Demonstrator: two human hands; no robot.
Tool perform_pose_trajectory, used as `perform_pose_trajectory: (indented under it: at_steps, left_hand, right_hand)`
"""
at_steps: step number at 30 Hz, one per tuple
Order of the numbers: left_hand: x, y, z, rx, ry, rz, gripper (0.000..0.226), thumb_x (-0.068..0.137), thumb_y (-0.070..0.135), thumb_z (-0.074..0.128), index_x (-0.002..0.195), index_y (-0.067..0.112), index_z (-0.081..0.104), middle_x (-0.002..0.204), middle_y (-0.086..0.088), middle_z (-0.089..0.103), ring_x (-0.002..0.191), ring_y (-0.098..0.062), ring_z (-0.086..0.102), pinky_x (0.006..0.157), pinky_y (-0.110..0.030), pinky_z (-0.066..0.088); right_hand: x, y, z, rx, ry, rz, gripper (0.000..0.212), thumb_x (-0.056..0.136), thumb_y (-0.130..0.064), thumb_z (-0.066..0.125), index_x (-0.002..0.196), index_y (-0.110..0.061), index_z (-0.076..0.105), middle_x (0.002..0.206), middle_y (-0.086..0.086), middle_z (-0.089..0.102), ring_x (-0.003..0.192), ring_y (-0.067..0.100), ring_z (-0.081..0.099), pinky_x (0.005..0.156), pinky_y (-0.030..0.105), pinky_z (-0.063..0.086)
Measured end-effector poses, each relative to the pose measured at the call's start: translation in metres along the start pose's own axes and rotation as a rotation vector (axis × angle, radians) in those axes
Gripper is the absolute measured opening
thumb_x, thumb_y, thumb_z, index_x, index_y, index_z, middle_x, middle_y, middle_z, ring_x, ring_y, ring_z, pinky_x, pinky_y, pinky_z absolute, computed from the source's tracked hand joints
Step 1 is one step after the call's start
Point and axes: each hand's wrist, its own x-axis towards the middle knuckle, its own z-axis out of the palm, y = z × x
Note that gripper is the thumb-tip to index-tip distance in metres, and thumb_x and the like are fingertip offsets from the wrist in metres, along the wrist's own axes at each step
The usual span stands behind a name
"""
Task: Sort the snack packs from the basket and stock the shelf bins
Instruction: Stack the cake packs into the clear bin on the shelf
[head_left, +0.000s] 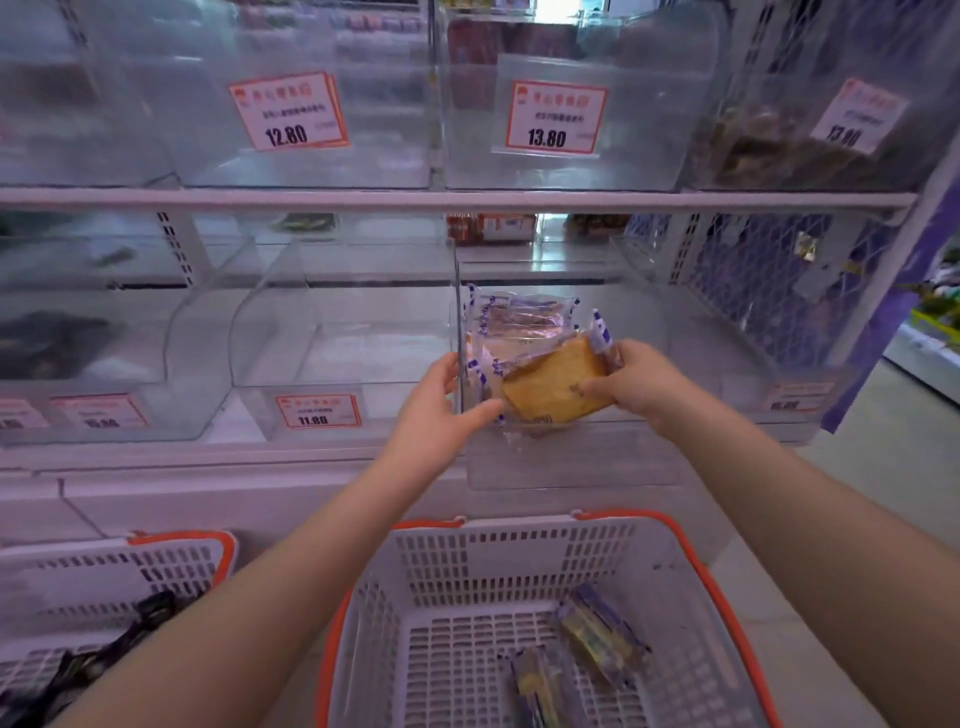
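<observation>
Two hands meet at a clear acrylic shelf bin (571, 457) on the lower shelf: the right hand (636, 382) pinches a golden square cake slice in a clear blue-edged wrapper (553, 384), thumb on its front face, while the left hand (441, 410) has its fingers curled over the bin's left wall and its thumb on the pack's lower corner. Just beyond the hands, more such packs (514, 322) lie inside the bin. Below the forearms stands a white plastic basket with orange rim (519, 571) holding two wrapped packs (597, 634).
</observation>
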Motion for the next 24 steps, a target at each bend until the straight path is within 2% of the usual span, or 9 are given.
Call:
perform_pose_trajectory:
  at_steps: [4, 7, 11, 13, 16, 18, 20, 22, 24]
  left_hand:
    - [0.004, -0.013, 0.0, 0.15, -0.109, 0.155, 0.088, 0.071, 0.027, 0.078, 0.142, 0.018, 0.028, 0.142, 0.0, 0.041, 0.13, -0.014, 0.041, 0.109, -0.04, 0.036]
    - [0.006, -0.024, -0.002, 0.275, -0.132, 0.185, 0.106, 0.069, 0.034, 0.079, 0.149, 0.016, 0.012, 0.15, -0.003, 0.029, 0.137, -0.015, 0.03, 0.111, -0.04, 0.032]
    - [0.005, -0.028, 0.0, 0.222, -0.085, 0.189, 0.103, 0.069, 0.03, 0.079, 0.149, 0.021, 0.015, 0.147, -0.001, 0.033, 0.135, -0.014, 0.034, 0.109, -0.042, 0.035]
    - [0.004, -0.027, 0.0, 0.21, -0.078, 0.183, 0.102, 0.069, 0.028, 0.079, 0.148, 0.022, 0.016, 0.145, 0.0, 0.035, 0.134, -0.013, 0.035, 0.109, -0.043, 0.036]
    - [0.002, -0.024, -0.001, 0.173, -0.093, 0.168, 0.096, 0.07, 0.027, 0.079, 0.147, 0.022, 0.021, 0.143, 0.001, 0.04, 0.129, -0.013, 0.041, 0.107, -0.041, 0.039]
    - [-0.002, -0.024, -0.001, 0.188, -0.058, 0.139, 0.085, 0.072, 0.027, 0.077, 0.142, 0.02, 0.03, 0.132, 0.003, 0.048, 0.116, -0.01, 0.05, 0.099, -0.034, 0.045]
    - [-0.012, -0.028, 0.0, 0.201, 0.048, 0.076, 0.069, 0.074, 0.028, 0.075, 0.131, 0.015, 0.04, 0.108, 0.006, 0.052, 0.09, -0.005, 0.052, 0.08, -0.022, 0.046]
    - [-0.028, -0.038, 0.003, 0.142, 0.139, -0.024, 0.048, 0.076, 0.027, 0.072, 0.114, 0.015, 0.045, 0.085, 0.008, 0.047, 0.073, -0.008, 0.048, 0.063, -0.017, 0.04]
    - [-0.046, -0.055, 0.012, 0.118, 0.111, -0.174, 0.031, 0.081, 0.025, 0.068, 0.1, 0.014, 0.046, 0.076, 0.005, 0.046, 0.071, -0.014, 0.049, 0.056, -0.018, 0.04]
  right_hand:
    - [0.025, -0.002, 0.012, -0.342, -0.02, 0.082, 0.035, 0.083, -0.025, 0.07, 0.106, -0.004, 0.054, 0.105, 0.015, 0.058, 0.089, 0.025, 0.051, 0.076, 0.032, 0.04]
    - [0.033, -0.007, 0.021, -0.622, -0.099, 0.148, 0.037, 0.092, -0.028, 0.057, 0.115, 0.0, 0.053, 0.114, 0.021, 0.06, 0.088, 0.033, 0.059, 0.066, 0.031, 0.044]
    - [0.035, -0.012, 0.039, -0.249, -0.26, 0.27, 0.017, 0.092, -0.008, 0.056, 0.077, -0.008, 0.048, 0.068, 0.01, 0.053, 0.044, 0.017, 0.055, 0.034, 0.022, 0.045]
    - [0.034, -0.011, 0.041, -0.128, -0.286, 0.272, 0.012, 0.089, -0.005, 0.059, 0.08, -0.008, 0.051, 0.071, 0.009, 0.056, 0.045, 0.015, 0.056, 0.039, 0.021, 0.05]
    - [0.024, -0.016, 0.028, -0.316, -0.276, 0.251, 0.018, 0.089, -0.02, 0.061, 0.099, -0.006, 0.057, 0.087, 0.013, 0.058, 0.061, 0.024, 0.058, 0.06, 0.032, 0.051]
    - [0.013, -0.02, 0.017, -0.524, -0.116, 0.057, 0.026, 0.09, -0.022, 0.058, 0.108, -0.004, 0.059, 0.091, 0.014, 0.061, 0.073, 0.028, 0.059, 0.06, 0.03, 0.044]
    - [-0.01, -0.02, 0.012, -0.508, 0.128, -0.255, 0.03, 0.089, -0.02, 0.057, 0.114, -0.003, 0.057, 0.1, 0.013, 0.061, 0.093, 0.028, 0.056, 0.071, 0.03, 0.037]
    - [-0.043, -0.012, 0.013, -0.353, 0.22, -0.507, 0.023, 0.088, -0.016, 0.057, 0.109, -0.008, 0.06, 0.088, 0.004, 0.058, 0.08, 0.019, 0.052, 0.065, 0.023, 0.03]
    - [-0.073, 0.01, 0.019, -0.316, 0.149, -0.644, 0.008, 0.087, -0.016, 0.056, 0.092, -0.014, 0.063, 0.075, -0.001, 0.058, 0.065, 0.014, 0.048, 0.062, 0.026, 0.033]
